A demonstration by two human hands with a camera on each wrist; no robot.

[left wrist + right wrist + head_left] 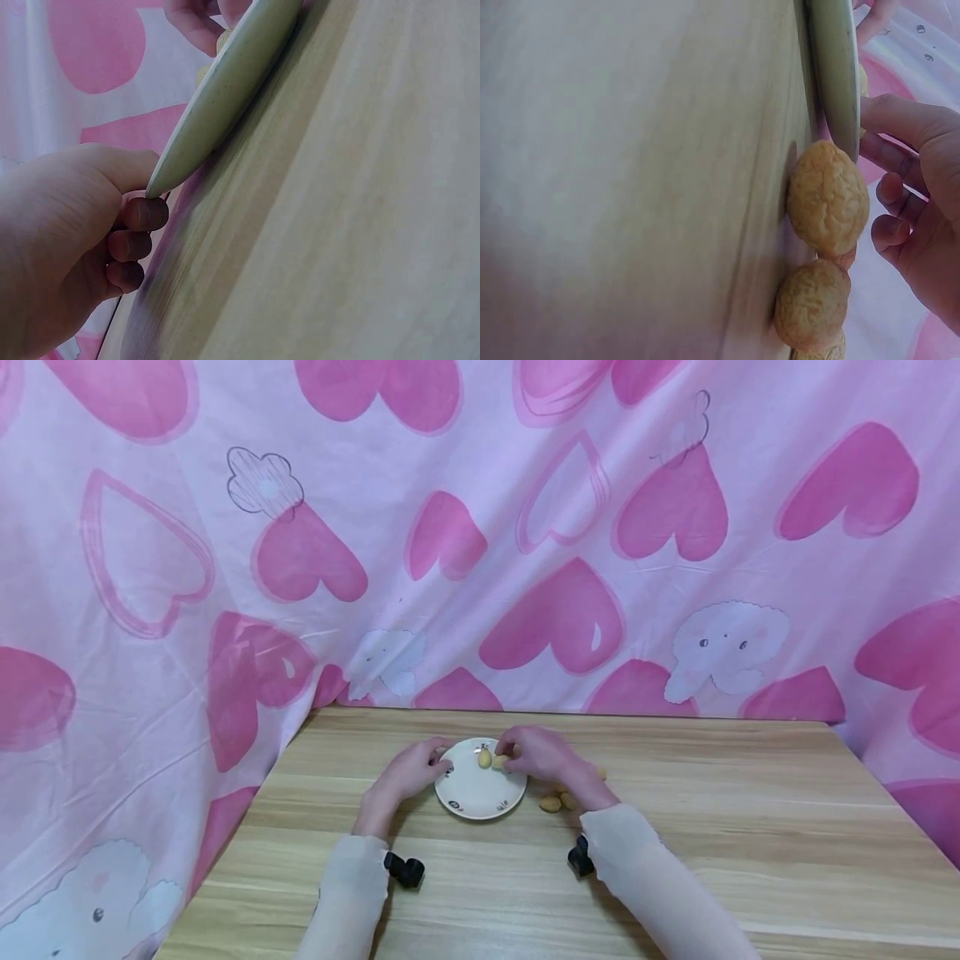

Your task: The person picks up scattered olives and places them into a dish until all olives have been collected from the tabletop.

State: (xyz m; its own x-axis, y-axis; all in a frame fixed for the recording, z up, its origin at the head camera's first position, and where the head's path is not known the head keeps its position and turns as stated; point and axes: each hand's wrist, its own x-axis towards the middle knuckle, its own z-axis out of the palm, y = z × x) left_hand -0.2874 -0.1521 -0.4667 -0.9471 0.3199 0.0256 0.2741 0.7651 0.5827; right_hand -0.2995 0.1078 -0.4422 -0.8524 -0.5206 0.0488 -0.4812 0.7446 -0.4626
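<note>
A white plate (480, 797) with small dark prints lies on the wooden table. My left hand (407, 771) pinches its left rim, thumb on top and curled fingers below, as the left wrist view shows at the plate (217, 112). One walnut (485, 758) sits on the far part of the plate. Beside it my right hand (542, 753) pinches another walnut (500, 762) over the plate's right side; in the right wrist view the plate's rim mostly hides that walnut. Several walnuts (829, 196) lie on the table under my right wrist.
The wooden table (750, 827) stretches around the plate on all sides. A pink curtain (465, 610) with hearts hangs behind it and along the left. Black wrist cameras (405, 869) sit at both cuffs. The loose walnuts (551, 804) are close to the plate's right.
</note>
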